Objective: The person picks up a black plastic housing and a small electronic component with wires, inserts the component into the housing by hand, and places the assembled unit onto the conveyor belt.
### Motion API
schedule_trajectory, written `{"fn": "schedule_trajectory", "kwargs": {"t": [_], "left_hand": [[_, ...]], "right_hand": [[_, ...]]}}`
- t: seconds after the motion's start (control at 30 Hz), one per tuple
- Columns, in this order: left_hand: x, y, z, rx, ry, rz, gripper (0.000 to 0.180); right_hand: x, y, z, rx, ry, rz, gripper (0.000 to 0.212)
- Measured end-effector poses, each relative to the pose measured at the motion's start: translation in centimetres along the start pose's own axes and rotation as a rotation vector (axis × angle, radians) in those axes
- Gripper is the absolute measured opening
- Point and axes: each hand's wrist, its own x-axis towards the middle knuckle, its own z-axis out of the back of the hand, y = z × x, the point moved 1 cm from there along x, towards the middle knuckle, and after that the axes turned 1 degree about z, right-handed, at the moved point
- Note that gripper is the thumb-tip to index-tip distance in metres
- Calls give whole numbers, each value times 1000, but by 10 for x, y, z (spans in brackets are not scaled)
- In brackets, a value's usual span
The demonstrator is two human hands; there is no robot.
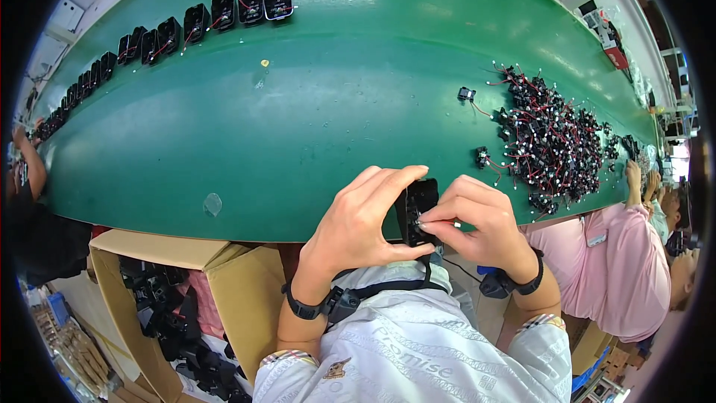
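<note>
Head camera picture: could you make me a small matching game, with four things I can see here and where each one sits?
Things:
1. black plastic part
2. pile of small black parts with red wires
3. row of black housings
4. cardboard box

Places:
A. along the far edge of the green belt, upper left
B. below the belt's near edge, lower left
C. between the left hand and right hand
D. on the belt, to the right

Pairs: 1-C, 2-D, 3-A, 4-B
</note>
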Motion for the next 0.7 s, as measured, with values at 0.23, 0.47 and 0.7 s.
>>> {"fn": "schedule_trajectory", "kwargs": {"t": [0.23,0.47,0.7], "left_hand": [[0,-2,11,19,64,36,85],[1,-1,10,11,-35,71,83],[1,-2,14,-110,29,99,86]], "right_hand": [[8,12,2,-218,74,195,19],[3,9,-15,-3,-116,53,15],[-1,9,-20,251,-107,-61,12]]}}
